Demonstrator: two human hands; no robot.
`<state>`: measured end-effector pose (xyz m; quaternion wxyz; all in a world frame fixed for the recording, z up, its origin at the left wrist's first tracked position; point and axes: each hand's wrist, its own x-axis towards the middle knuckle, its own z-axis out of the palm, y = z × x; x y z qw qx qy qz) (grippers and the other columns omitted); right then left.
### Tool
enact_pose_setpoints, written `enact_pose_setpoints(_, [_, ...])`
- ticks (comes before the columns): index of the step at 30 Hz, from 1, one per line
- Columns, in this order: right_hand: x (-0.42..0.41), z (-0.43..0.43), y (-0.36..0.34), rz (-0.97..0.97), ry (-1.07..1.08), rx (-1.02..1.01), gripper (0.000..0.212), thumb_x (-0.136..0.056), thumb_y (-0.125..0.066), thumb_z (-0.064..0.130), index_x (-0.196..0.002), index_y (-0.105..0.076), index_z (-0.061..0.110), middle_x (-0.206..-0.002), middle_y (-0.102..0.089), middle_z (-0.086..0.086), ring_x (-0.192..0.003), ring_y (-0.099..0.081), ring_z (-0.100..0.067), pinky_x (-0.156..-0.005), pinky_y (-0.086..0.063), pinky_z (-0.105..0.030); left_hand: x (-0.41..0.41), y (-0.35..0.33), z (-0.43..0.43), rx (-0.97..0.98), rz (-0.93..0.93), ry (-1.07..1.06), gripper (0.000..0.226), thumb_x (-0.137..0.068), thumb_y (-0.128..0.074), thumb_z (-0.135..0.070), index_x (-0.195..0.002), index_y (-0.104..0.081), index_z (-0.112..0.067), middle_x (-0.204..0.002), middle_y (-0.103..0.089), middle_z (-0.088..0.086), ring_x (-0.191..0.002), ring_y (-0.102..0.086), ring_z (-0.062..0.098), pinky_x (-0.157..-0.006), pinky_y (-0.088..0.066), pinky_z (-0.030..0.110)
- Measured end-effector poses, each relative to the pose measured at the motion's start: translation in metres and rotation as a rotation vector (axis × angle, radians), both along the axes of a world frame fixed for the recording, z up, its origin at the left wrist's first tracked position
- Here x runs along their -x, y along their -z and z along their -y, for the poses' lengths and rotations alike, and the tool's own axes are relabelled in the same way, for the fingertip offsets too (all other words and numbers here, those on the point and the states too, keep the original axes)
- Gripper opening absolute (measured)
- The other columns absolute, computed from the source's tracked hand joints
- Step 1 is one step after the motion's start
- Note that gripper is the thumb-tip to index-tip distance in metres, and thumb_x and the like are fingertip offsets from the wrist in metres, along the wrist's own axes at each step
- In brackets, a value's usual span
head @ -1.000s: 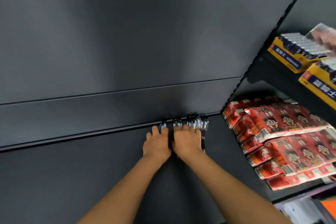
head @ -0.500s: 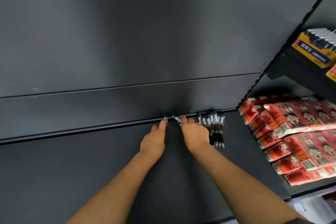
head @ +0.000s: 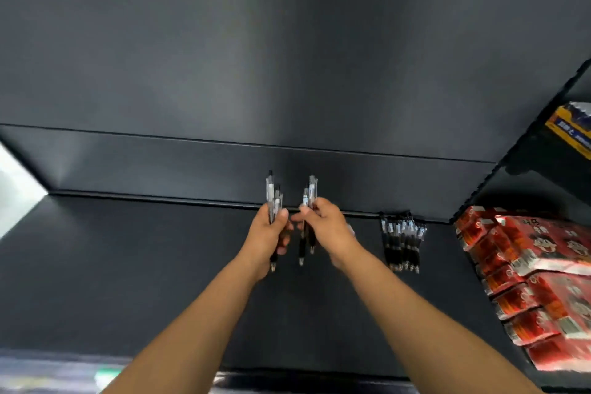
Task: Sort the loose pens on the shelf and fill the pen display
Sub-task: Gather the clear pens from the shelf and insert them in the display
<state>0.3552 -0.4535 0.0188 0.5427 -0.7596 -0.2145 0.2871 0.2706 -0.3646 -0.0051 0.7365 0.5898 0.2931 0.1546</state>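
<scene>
My left hand [head: 268, 235] curls round a bunch of clear-barrelled black-grip pens [head: 273, 198], right hand [head: 326, 227] pinches a second bunch [head: 309, 195], tips down, I guess to square them up. Tidy pen row [head: 403, 240] lies at 3 o'clock on the matte black shelf [head: 144, 265].

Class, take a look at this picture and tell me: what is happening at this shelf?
A person is working at a dark shelf. The left hand grips a small bunch of pens, and the right hand grips a second bunch. Both bunches are held above the shelf. A tidy batch of pens lies at the back, to the right, beside red snack packs. No pen display is in view.
</scene>
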Motion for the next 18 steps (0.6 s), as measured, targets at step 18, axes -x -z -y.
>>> enact_pose_setpoints(18, [0.287, -0.110, -0.068, -0.341, -0.542, -0.224, 0.016, -0.089, -0.064, 0.012, -0.100, -0.069, 0.001, -0.082, -0.067, -0.005, -0.065, -0.059, -0.006, -0.046, -0.042, -0.005, 0.307, -0.059, -0.026, -0.213, 0.091, -0.696, 0.016, -0.099, -0.044, -0.014, -0.090, -0.055, -0.007, -0.073, -0.054, 0.014, -0.059, -0.051, 0.022, -0.056, -0.044, 0.031])
